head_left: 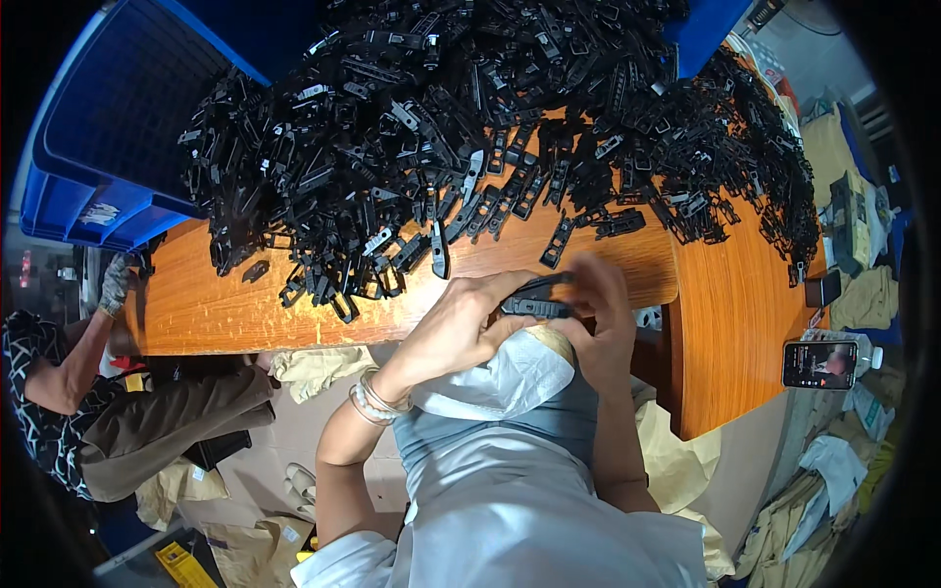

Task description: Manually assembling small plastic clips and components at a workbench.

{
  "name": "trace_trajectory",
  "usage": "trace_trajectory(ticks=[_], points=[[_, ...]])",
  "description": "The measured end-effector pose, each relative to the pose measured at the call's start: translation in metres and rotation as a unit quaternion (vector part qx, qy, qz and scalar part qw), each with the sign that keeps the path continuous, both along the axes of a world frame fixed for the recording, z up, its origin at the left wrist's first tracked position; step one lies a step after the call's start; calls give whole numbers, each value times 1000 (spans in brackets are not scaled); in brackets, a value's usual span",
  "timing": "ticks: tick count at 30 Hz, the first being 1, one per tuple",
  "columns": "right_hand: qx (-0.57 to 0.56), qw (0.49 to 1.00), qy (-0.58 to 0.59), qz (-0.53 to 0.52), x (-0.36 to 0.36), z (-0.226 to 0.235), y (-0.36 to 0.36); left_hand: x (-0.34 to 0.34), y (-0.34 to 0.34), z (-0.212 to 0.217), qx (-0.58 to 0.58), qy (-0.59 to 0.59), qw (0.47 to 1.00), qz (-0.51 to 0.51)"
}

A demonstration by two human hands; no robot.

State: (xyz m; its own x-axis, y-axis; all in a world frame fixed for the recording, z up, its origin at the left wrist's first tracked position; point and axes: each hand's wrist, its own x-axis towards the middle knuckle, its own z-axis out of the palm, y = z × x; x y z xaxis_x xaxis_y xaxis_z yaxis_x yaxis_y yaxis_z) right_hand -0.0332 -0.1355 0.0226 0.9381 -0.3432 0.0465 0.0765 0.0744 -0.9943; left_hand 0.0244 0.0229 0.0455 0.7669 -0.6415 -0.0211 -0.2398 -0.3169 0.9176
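Note:
My left hand (pixel 453 328), with bracelets at its wrist, is closed round the left side of a black plastic part (pixel 534 304) above my lap, just off the table's front edge. My right hand (pixel 600 318) pinches the same part at its right end, its upper fingers slightly smeared by motion. The part is long and ridged, and fingers cover both its ends. Whether it is one piece or two fitted together, I cannot tell. A white cloth (pixel 500 382) lies over my lap just under the hands. Beyond them, a big heap of similar black plastic parts (pixel 392 147) covers the wooden table (pixel 490 263).
Blue crates (pixel 118 201) stand at the far left. A co-worker's gloved hand (pixel 115 284) rests near the table's left end. On the right wing of the table, a lit phone (pixel 819 365) leans by a clear bottle (pixel 865 357). Brown sacks (pixel 257 541) lie on the floor.

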Motion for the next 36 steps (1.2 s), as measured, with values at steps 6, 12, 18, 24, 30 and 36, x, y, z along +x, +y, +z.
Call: trace_trajectory(ticks=[6,12,18,24,30,36], points=[[-97,990,9,99,-3,-16,-13,-4,1,3,5,-24,1000,-6],[48,983,49,171,-2,-4,-17,-13,12,-13,-51,142,989,2],[-154,945,15,287,-14,-15,-13,-2,28,-22,-11,-189,967,170],[-55,955,32,289,-23,-27,1,6,51,-20,207,-320,873,304],[-90,955,26,281,-22,-25,1,11,51,-18,220,-274,881,316],[-84,967,84,225,-22,-21,-6,15,47,-13,-26,-95,919,382]])
